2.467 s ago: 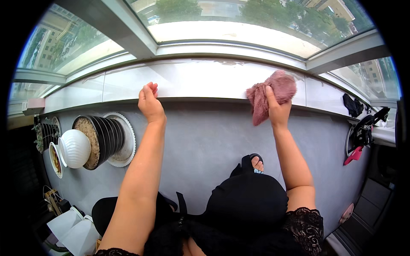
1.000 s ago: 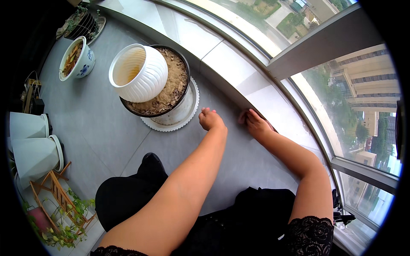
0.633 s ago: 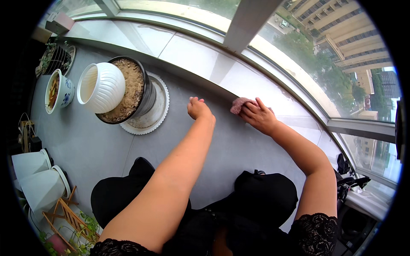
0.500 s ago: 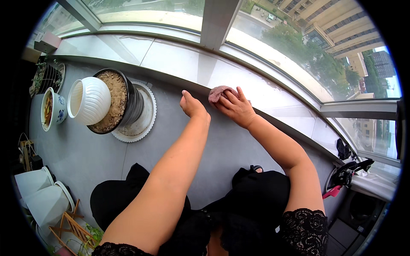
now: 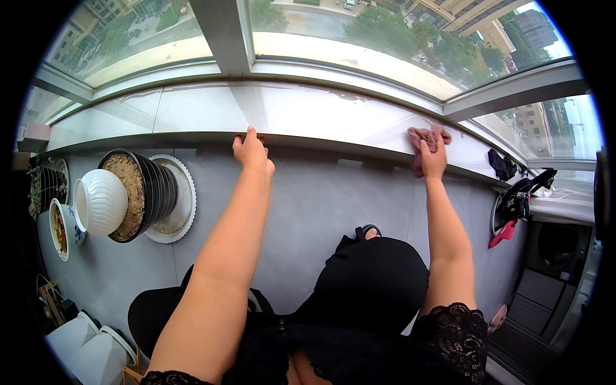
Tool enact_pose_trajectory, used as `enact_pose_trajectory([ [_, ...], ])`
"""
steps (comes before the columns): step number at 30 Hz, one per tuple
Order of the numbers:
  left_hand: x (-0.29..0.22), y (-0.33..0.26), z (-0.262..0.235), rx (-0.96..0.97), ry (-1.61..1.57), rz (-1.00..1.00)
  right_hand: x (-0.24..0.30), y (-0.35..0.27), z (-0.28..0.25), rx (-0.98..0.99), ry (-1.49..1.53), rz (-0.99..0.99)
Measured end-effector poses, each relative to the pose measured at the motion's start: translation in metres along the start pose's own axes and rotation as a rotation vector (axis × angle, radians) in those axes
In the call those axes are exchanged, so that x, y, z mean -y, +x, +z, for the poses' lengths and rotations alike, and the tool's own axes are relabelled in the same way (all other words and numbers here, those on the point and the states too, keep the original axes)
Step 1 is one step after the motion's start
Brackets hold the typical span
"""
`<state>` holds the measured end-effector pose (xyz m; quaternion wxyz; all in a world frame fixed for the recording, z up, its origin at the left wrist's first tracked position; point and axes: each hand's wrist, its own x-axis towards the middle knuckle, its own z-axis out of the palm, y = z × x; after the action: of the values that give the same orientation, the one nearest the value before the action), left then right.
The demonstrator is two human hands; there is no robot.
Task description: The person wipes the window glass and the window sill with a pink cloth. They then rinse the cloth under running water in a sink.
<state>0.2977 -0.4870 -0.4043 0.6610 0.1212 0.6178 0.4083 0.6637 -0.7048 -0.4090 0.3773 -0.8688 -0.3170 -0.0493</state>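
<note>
My right hand [image 5: 434, 160] is closed on a crumpled dusty-pink cloth [image 5: 423, 138], which lies bunched on the front part of the white window sill [image 5: 308, 115]. Part of the cloth hangs over the sill's front edge. Further left, my left hand [image 5: 253, 154] is at that same edge with nothing in it. Its fingers are partly bent, the thumb and forefinger apart and pointing toward the sill. Whether it presses on the edge is hard to tell.
Left on the grey tiled floor [image 5: 308, 205] lies a tipped black ribbed pot [image 5: 160, 192] of soil, a white fluted pot [image 5: 101, 202] against it and a white saucer [image 5: 183, 199] behind. Dark items and a pink object [image 5: 502, 234] sit at the right. Window panes [image 5: 359, 38] rise beyond the sill.
The view has turned to the right. My right hand has carried the cloth rightward along the sill, and my left hand has come up to the sill's edge.
</note>
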Motion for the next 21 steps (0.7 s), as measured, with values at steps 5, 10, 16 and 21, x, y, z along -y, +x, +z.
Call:
enact_pose_trajectory([
  [5, 0.005, -0.002, 0.007, -0.095, 0.061, 0.013, 0.121, -0.059, 0.078, 0.303, 0.057, -0.647],
  [10, 0.011, -0.001, 0.011, -0.124, 0.098, 0.056, 0.171, -0.059, 0.099, 0.665, 0.254, -0.983],
  [16, 0.010, -0.005, 0.017, -0.142, 0.048, 0.041, 0.097, 0.038, 0.070, 0.266, -0.024, -0.294],
  [21, 0.023, 0.014, 0.013, -0.206, 0.081, 0.121, 0.147, -0.009, 0.115, 0.151, -0.189, -0.520],
])
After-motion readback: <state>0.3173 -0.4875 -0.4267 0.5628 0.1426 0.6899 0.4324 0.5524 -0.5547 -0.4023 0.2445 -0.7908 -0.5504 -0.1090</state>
